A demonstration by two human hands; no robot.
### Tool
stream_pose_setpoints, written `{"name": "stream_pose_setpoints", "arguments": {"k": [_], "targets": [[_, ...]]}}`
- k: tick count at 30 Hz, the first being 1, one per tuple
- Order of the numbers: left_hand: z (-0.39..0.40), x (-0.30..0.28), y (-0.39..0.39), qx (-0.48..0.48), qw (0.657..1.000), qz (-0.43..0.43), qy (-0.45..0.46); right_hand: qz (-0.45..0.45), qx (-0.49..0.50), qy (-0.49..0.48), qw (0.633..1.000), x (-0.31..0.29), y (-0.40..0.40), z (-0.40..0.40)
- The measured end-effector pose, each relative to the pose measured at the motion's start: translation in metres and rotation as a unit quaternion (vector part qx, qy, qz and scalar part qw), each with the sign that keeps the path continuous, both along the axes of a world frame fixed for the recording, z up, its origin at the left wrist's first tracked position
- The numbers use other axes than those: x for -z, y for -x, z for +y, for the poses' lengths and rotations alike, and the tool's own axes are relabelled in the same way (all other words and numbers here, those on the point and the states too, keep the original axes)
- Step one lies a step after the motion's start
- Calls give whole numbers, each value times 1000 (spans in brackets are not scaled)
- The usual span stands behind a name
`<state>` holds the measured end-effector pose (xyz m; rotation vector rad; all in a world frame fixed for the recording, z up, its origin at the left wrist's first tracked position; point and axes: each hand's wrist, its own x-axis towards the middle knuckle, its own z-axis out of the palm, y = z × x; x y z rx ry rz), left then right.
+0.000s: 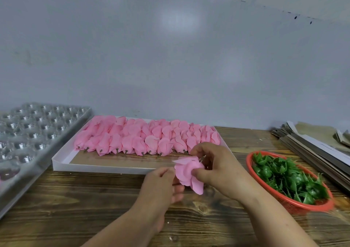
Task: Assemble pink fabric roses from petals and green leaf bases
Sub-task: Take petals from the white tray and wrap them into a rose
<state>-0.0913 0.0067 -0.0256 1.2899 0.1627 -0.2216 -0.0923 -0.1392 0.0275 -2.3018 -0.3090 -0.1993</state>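
Red basket (252, 168) holds green leaves (284, 176) (heaped).

The tray (62, 163) of roses (147, 136) is lying at twelve o'clock on the table (75, 208). The mould (28, 133) is sitting at nine, the basket (322, 207) of leaves (284, 172) at three, cardboard (312, 148) behind it.

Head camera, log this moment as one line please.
both hands: right hand and left hand hold pink rose | leaf bases: in red basket | tray: rows of roses
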Motion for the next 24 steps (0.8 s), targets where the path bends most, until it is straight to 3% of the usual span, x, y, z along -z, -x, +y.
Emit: {"name": "stream_pose_setpoints", "arguments": {"k": [4, 7, 11, 18, 24], "targets": [[1, 2, 0, 106, 977, 58, 178, -1, -7, -20, 1000, 0, 1, 0], [3, 4, -3, 96, 965, 68, 235, 17, -18, -25, 999, -1, 2, 1], [5, 4, -7, 72, 966, 74, 239, 51, -67, -48, 995, -6, 4, -3], [4, 1, -6, 36, 958, 134, 251, 52, -47, -131, 989, -11, 4, -13], [5, -3, -5, 61, 957, 148, 242, -3, -87, -58, 995, -14, 7, -16]]}}
